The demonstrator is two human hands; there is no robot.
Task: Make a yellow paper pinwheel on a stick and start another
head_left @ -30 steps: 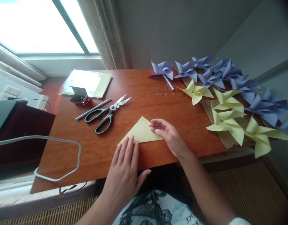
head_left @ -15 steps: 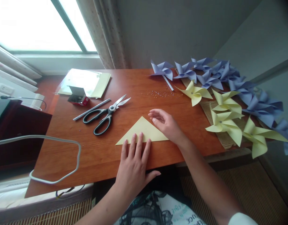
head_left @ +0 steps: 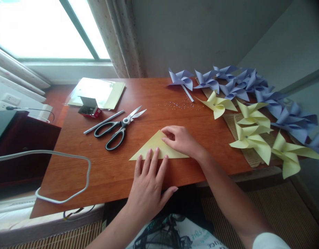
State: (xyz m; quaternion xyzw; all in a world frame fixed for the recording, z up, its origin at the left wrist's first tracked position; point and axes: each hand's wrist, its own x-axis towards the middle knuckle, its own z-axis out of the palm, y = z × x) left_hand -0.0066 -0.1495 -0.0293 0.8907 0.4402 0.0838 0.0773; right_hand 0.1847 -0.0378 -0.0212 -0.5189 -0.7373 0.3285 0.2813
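Note:
A pale yellow paper folded into a triangle [head_left: 153, 146] lies flat on the wooden table [head_left: 97, 169] near its front edge. My left hand [head_left: 149, 185] rests flat with spread fingers on the triangle's lower edge. My right hand [head_left: 181, 140] lies on the triangle's upper right slope, fingertips curled at the apex. Neither hand lifts the paper.
Black-handled scissors [head_left: 117, 128] and a grey pen [head_left: 103, 121] lie left of the paper. A small open box [head_left: 88, 107] and yellow sheets [head_left: 99, 91] sit at the back left. Yellow pinwheels [head_left: 250, 133] and blue pinwheels [head_left: 234, 83] crowd the right. A white cable [head_left: 58, 173] loops at left.
My left hand slid right along the triangle's lower edge. My right hand lifted off the right side, then came back down onto the apex.

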